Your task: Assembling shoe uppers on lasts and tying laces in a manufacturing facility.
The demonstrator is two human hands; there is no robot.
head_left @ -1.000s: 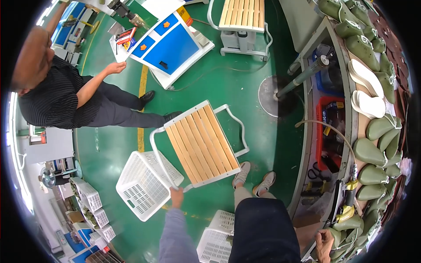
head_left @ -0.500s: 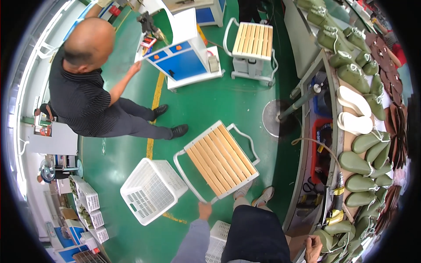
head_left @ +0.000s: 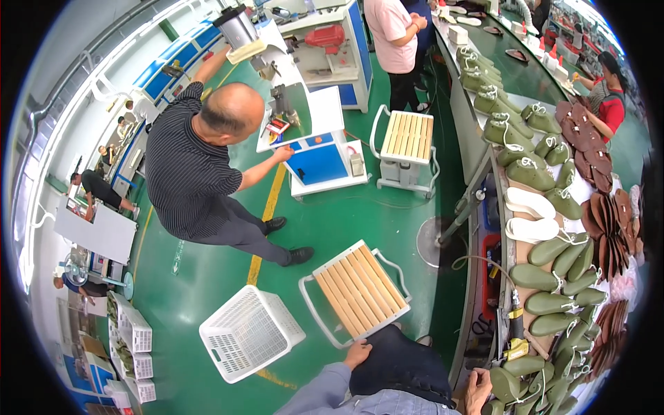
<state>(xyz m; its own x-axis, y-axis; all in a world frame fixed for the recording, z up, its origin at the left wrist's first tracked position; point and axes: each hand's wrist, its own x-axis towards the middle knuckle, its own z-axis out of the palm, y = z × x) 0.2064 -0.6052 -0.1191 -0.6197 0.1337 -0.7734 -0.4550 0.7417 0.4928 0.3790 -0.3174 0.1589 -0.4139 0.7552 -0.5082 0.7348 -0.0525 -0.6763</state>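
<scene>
My left hand (head_left: 357, 353) is closed at the near corner of a chair (head_left: 361, 290) with a wooden slatted seat and curved pale metal side rails; its fingers appear wrapped round the frame. My knees in dark cloth are close to that corner. My right hand (head_left: 477, 391) hangs low at the bench's near edge with curled fingers; what they hold, if anything, is hidden. Beside it lie green shoe lasts (head_left: 508, 384) with white strings. A yellow-and-black hand tool (head_left: 516, 325) on a hose rests farther along the bench.
A white plastic basket (head_left: 252, 332) stands left of the chair. Beyond it, a person in a striped dark shirt (head_left: 197, 169) works at a blue-and-white machine stand (head_left: 318, 166). Another slatted chair (head_left: 408, 138) is farther off. White soles (head_left: 531, 229) and brown shoe parts (head_left: 609, 214) lie on the bench.
My view has tilted upward, so the bench's far end and more people now show. My left hand stays at the chair's corner; my knees appear nearer to it. The standing person's hand remains at the machine.
</scene>
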